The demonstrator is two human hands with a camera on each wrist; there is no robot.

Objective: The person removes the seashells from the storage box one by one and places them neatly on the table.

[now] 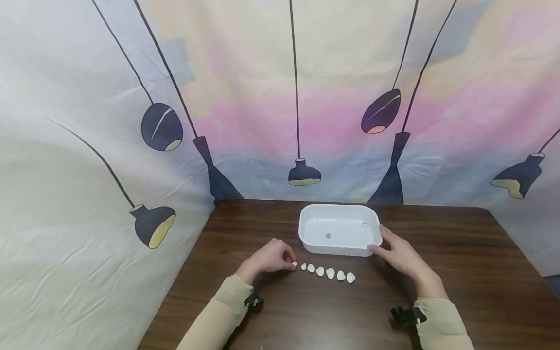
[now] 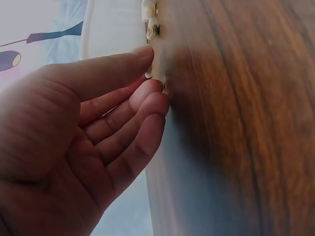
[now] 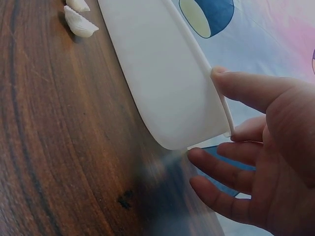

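At the left end of a row of several white seashells (image 1: pixel 330 273), my left hand (image 1: pixel 273 256) pinches a tiny seashell (image 1: pixel 294 264) between thumb and fingertips, down at the table. In the left wrist view that tiny seashell (image 2: pixel 148 75) is mostly covered by the fingers. My right hand (image 1: pixel 403 253) holds the right front corner of a white plastic tray (image 1: pixel 339 251), thumb on the front rim and fingers along the right end. Inside the tray lie a small brownish shell (image 1: pixel 327 236) and a small pale object (image 1: pixel 364 224), too small to identify.
The brown wooden table (image 1: pixel 306 316) carries the tray towards its back edge, with the shell row in front of it. Behind the table hangs a cloth (image 1: pixel 262 121) printed with dark lamps. A black strap device (image 1: pixel 408 315) sits on the right wrist.
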